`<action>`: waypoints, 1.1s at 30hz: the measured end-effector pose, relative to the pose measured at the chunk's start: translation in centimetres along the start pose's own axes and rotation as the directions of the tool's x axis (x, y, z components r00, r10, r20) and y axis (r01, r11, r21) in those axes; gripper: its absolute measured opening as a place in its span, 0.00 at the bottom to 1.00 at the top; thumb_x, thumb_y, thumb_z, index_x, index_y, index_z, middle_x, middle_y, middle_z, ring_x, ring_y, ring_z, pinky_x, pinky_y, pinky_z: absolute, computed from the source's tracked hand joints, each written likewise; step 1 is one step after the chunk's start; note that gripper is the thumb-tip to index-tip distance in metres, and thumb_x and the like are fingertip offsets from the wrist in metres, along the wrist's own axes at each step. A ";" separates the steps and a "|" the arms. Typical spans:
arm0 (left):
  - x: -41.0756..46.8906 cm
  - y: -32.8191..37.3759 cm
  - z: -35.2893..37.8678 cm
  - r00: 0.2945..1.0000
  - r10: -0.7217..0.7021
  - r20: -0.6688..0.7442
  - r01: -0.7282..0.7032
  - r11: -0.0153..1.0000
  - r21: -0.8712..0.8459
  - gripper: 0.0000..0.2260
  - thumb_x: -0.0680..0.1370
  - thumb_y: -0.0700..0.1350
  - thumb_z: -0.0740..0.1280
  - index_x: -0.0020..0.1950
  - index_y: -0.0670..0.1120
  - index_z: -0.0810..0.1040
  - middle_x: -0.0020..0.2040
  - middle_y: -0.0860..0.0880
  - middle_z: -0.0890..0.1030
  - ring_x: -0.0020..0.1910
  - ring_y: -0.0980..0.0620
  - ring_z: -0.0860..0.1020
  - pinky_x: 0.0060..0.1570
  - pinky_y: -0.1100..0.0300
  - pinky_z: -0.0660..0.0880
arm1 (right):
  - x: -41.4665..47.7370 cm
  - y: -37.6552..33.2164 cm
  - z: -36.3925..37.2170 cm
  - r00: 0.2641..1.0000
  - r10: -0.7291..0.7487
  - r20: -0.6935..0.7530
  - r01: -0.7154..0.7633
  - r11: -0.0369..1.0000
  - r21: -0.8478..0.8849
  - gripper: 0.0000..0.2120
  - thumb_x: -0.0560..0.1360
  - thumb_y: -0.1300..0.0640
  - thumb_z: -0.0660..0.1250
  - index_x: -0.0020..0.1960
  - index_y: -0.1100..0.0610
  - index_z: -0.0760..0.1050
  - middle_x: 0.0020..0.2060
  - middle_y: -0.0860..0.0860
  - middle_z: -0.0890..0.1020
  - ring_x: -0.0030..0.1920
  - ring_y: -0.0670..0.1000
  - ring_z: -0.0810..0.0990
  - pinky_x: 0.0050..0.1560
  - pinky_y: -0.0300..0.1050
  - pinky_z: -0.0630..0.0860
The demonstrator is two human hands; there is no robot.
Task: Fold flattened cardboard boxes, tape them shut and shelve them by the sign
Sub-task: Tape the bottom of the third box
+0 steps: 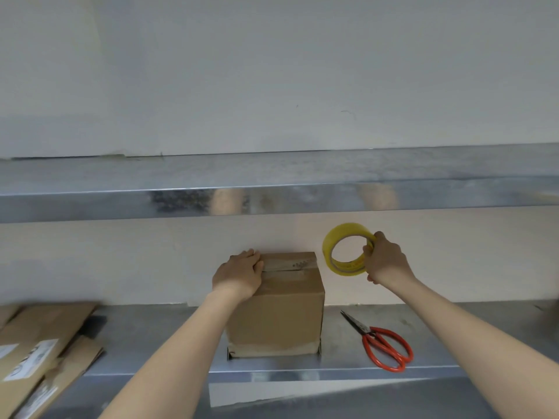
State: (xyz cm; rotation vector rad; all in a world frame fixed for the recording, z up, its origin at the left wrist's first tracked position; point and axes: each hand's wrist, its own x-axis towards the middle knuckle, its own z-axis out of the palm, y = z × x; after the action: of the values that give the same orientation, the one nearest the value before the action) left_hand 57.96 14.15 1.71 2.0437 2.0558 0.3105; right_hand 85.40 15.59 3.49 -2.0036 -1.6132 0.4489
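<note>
Head view: the box [281,316] stands upright on the lower shelf [453,334], near its middle and back by the far wall. Its closed flaps face up. The box is a little wider than it is tall, so its long axis runs left to right, along the wall, and the top seam runs the same way.

A strip of tape [290,264] lies across the top along that seam. Your left hand [239,275] lies palm down on the top's left end, with the fingers pressing on the strip's start. Your right hand [385,261] grips the roll [343,230] by its right rim, thumb and fingers curled round it. It holds the roll on edge, just beside the box's top right corner and slightly above it. I cannot tell whether the strip reaches the roll.

To do this step well:
- Pull the roll straight along the seam.
- Bring it down over the right edge onto the side panel.
- Press hard with your left hand so the box cannot slide.
- Rub the strip flat before you cut.

The scissors [367,330] lie right of the box, with the blades pointing far-left, within reach of your right hand. Flattened cardboard [39,334] is stacked at the near left. An upper shelf [272,201] runs overhead.
</note>
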 end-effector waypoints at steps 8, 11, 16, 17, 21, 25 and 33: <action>0.0 0.0 0.0 1.000 0.004 0.019 -0.004 1.000 -0.001 0.21 0.84 0.51 0.47 0.78 0.52 0.58 0.78 0.55 0.55 0.77 0.52 0.54 0.74 0.56 0.54 | -0.1 0.4 0.0 1.000 0.005 0.011 -0.004 0.996 -0.084 0.06 0.82 0.55 0.53 0.53 0.57 0.65 0.44 0.58 0.78 0.43 0.61 0.82 0.46 0.57 0.81; -0.1 0.0 0.0 1.000 0.004 0.015 -0.004 1.000 0.002 0.21 0.84 0.52 0.47 0.78 0.53 0.58 0.78 0.56 0.55 0.77 0.53 0.54 0.74 0.56 0.54 | 0.0 0.5 0.4 1.000 0.007 0.008 -0.007 0.996 -0.086 0.06 0.82 0.55 0.53 0.53 0.57 0.64 0.44 0.58 0.78 0.44 0.61 0.82 0.47 0.57 0.80; 0.2 -0.1 -0.2 0.999 0.000 0.033 0.000 1.000 0.001 0.21 0.84 0.50 0.49 0.78 0.54 0.58 0.78 0.56 0.55 0.77 0.52 0.54 0.74 0.56 0.54 | 0.0 0.9 1.1 1.000 0.007 0.006 -0.007 0.997 -0.075 0.05 0.82 0.55 0.53 0.51 0.56 0.63 0.40 0.55 0.75 0.43 0.61 0.81 0.45 0.56 0.80; 0.3 -0.1 -0.3 0.999 -0.005 0.035 0.005 1.000 -0.004 0.21 0.84 0.50 0.50 0.78 0.54 0.59 0.78 0.56 0.55 0.77 0.52 0.55 0.74 0.56 0.54 | 0.0 1.1 1.4 1.000 0.012 0.009 -0.011 0.997 -0.075 0.05 0.82 0.55 0.53 0.51 0.56 0.63 0.39 0.54 0.75 0.43 0.60 0.81 0.45 0.56 0.80; 0.2 0.6 -0.4 0.999 -0.047 0.000 0.047 0.996 -0.079 0.20 0.82 0.45 0.54 0.74 0.53 0.65 0.75 0.54 0.64 0.73 0.50 0.63 0.69 0.56 0.61 | -0.2 1.3 2.1 0.999 0.030 0.023 -0.028 0.998 -0.061 0.05 0.82 0.55 0.53 0.51 0.56 0.63 0.39 0.53 0.74 0.43 0.59 0.81 0.45 0.55 0.80; 0.2 2.1 -0.2 0.993 -0.104 -0.057 0.100 0.992 -0.071 0.15 0.80 0.43 0.54 0.66 0.48 0.69 0.65 0.48 0.70 0.63 0.46 0.69 0.60 0.54 0.67 | -0.2 1.1 2.6 1.000 0.016 0.020 -0.014 0.996 -0.083 0.05 0.83 0.55 0.52 0.52 0.56 0.63 0.38 0.52 0.73 0.42 0.58 0.80 0.42 0.51 0.78; 0.5 3.1 1.3 0.990 -0.124 -0.073 0.125 0.992 0.023 0.29 0.79 0.64 0.52 0.71 0.44 0.62 0.69 0.45 0.65 0.70 0.43 0.63 0.71 0.51 0.58 | -0.1 1.2 2.8 1.000 0.014 0.014 -0.012 0.993 -0.118 0.03 0.83 0.57 0.52 0.51 0.56 0.61 0.34 0.51 0.70 0.40 0.56 0.75 0.37 0.47 0.70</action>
State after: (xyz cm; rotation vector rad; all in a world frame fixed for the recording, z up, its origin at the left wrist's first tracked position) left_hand 61.28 14.71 1.44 1.9348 2.2301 0.3395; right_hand 84.83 15.84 0.54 -2.1029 -1.6714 0.3819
